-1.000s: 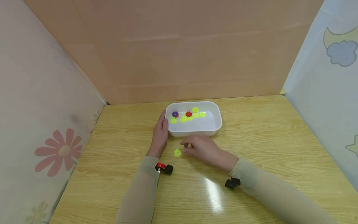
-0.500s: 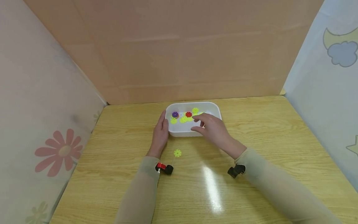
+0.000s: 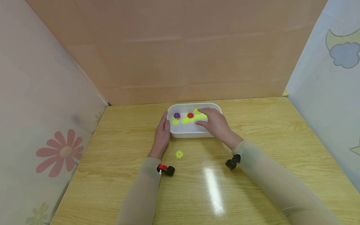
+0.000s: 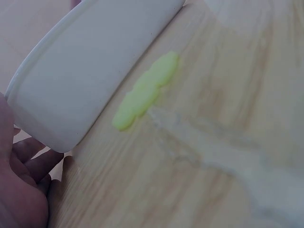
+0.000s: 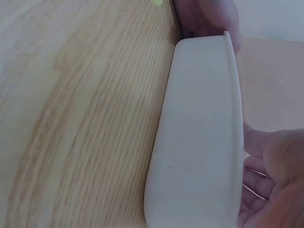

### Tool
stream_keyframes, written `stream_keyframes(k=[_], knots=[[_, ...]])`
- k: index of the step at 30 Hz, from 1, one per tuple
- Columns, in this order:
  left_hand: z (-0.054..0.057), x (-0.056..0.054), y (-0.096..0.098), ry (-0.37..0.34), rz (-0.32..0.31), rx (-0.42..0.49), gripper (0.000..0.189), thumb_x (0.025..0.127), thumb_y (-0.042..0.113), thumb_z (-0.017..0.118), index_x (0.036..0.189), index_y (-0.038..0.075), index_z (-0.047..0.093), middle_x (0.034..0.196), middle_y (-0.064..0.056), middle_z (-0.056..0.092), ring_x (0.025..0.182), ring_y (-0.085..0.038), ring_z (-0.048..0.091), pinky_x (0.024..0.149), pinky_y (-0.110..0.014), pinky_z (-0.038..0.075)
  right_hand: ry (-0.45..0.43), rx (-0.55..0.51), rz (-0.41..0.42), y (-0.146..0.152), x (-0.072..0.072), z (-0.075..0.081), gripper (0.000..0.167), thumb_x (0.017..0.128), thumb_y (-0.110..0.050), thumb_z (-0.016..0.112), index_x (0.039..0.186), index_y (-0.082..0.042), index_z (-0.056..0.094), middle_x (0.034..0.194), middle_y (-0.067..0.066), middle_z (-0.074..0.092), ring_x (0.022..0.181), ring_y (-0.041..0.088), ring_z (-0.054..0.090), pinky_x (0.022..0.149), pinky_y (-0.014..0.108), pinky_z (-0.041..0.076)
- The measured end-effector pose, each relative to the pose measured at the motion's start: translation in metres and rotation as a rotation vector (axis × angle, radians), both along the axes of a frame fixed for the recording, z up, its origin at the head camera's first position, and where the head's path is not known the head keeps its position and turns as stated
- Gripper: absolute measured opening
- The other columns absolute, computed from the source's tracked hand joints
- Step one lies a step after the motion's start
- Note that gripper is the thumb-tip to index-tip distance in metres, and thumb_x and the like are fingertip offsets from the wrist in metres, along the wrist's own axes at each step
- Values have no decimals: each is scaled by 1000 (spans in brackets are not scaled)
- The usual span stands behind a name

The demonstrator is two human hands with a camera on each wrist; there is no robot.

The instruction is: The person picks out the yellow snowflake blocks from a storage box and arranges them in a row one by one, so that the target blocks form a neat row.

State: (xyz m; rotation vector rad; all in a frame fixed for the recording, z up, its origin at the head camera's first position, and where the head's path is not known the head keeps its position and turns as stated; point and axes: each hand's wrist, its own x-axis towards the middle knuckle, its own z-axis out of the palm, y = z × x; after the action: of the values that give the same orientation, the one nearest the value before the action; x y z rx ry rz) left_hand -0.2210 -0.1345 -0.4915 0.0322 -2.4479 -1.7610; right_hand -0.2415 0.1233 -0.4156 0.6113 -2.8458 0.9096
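A white plastic box (image 3: 187,135) stands on the table with flower-shaped plastic discs inside, several of them yellow (image 3: 185,120), plus a purple disc (image 3: 176,115) and a red disc (image 3: 190,115). My left hand (image 3: 161,134) holds the box at its left end; in the left wrist view its fingers (image 4: 40,166) curl at the box's corner. Over the right part of the box is my right hand (image 3: 216,123), thumb and forefinger spread apart, beside the yellow discs. The right wrist view has the box wall hiding its fingertips. One yellow disc (image 3: 179,154) lies on the table in front of the box.
The wooden table (image 3: 126,150) ends at a tan back panel (image 3: 182,68). Pale printed side panels stand left (image 3: 36,103) and right (image 3: 317,103). Small black cameras sit on the left (image 3: 169,170) and right (image 3: 231,164) wrists.
My right hand has gone from beside the yellow disc on the table, up and right, to over the box, where its fingers reach farther back. The left hand stays on the box.
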Motion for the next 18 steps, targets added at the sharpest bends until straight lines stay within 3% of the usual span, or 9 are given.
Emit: stream_keyframes(k=[13,18], knots=[[-1,-1,0,5,5,-8,56,121,35,36,176,24,32,179,4,33,166,-20,26,136,-43,22,-165,53,24,-3,-23,-11,65,101,-21,84,157,0,59,160,21,58,151,41,50,128,55,38],[-1,-1,-1,5,6,-3,56,121,36,37,176,27,32,179,5,33,166,-20,26,136,-43,21,-184,97,53,-5,-31,-13,69,100,-22,85,158,0,57,162,21,55,153,41,48,129,54,37]])
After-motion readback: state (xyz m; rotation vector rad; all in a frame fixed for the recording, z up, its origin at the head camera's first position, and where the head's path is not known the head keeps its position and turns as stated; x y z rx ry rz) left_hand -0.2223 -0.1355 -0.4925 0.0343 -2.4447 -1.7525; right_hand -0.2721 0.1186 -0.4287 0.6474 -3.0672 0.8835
